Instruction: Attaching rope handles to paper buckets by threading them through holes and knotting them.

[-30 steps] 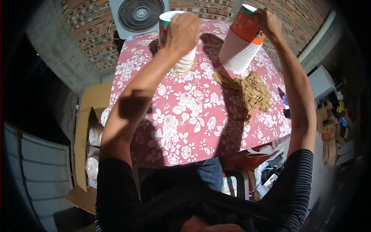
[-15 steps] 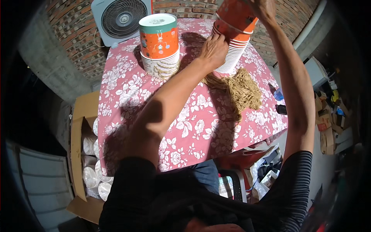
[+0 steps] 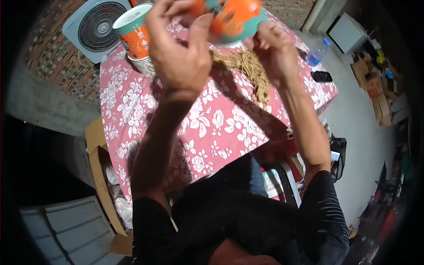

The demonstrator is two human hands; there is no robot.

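Note:
Both my hands are raised over the far side of the table, at an orange and green paper bucket that is tilted and blurred by motion. My left hand is closed at its left side, thumb up. Curled fingers of my right hand meet its lower right edge. Whether more buckets are nested with it is hidden. Left of my left hand stands an upside-down stack of matching paper buckets, its white rims at the bottom. A bundle of tan twine lies on the cloth between my forearms.
A flowered pink tablecloth covers the table. A box fan stands at the back left. Near the right edge are a black phone-like object and a blue-tinted bottle. A cardboard box of wrapped round items sits at the left.
My hands have left the tall right-hand stack's upright position and brought an orange bucket, now tilted, between them. The left hand has risen; the right has come lower. My view has turned rightward.

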